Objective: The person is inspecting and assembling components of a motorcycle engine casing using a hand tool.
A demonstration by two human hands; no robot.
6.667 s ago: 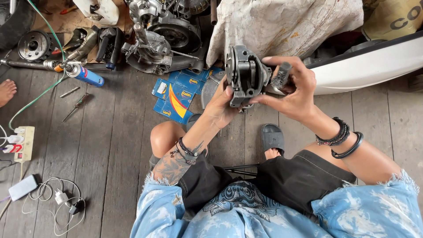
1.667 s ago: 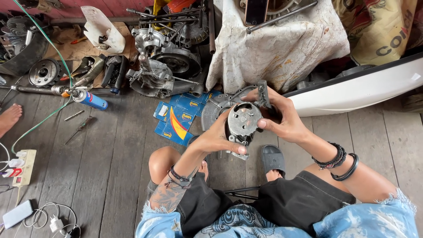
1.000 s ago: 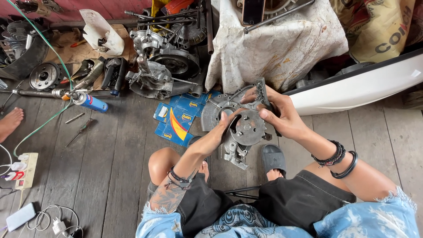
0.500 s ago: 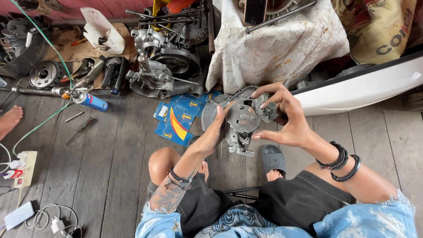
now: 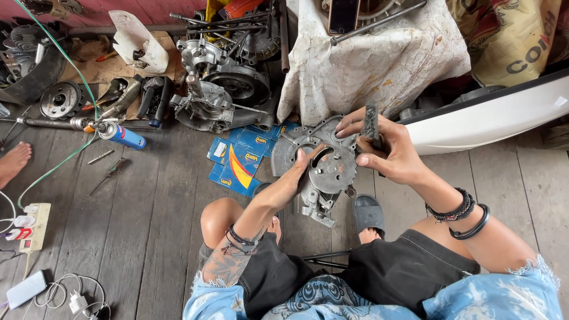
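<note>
Your left hand holds a round grey metal engine cover up over the wooden floor, just in front of your knees; the fingers are closed on its left rim, with the thumb across the face. The cover's flat, ribbed inner side faces you, tilted slightly toward your right. Your right hand is clamped on a small dark flat tool, perhaps a file or scraper, which you hold upright between thumb and fingers just above the cover's upper right edge. The two hands are near each other but apart, with the cover between them.

By my reading, you are about to work the tool on the cover's face or rim; the tool's end is not yet on the metal. The next move calls for a firm grip on the cover, so that it cannot turn, and for the tool brought down flat to the surface.

Your left forearm runs up from your left knee, the wrist bent back. The right wrist is cocked, the elbow out over your right thigh.

Behind the cover lie blue cardboard boxes and a larger engine block, toward the far edge of the floor.
</note>
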